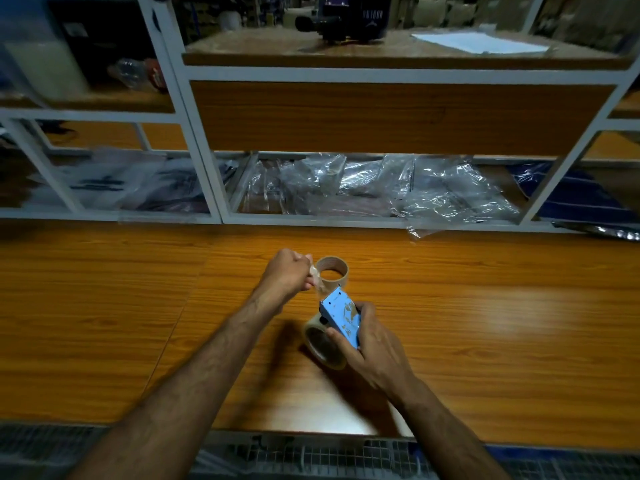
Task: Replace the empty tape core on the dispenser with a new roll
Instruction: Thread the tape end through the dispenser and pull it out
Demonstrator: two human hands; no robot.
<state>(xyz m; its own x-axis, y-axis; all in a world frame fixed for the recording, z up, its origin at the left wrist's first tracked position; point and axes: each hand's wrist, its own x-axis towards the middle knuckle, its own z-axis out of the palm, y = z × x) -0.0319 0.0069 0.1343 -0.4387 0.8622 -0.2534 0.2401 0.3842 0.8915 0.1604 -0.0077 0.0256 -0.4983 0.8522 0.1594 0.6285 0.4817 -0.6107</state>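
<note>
Now the left hand [289, 271] pinches a strip of clear tape [317, 277], with the empty cardboard core [332, 271] standing on the table [485, 306] just beyond it. Right of that, the right hand [370, 341] grips the blue dispenser [341, 315], the new roll [322, 342] mounted on it.

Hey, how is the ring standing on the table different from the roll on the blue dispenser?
The empty core is bare brown cardboard, while the new roll carries clear tape. The core stands free on the table; the roll sits on the dispenser gripped by the right hand. The left hand pulls the roll's tape end; the core is untouched. Both are round rings.
</note>
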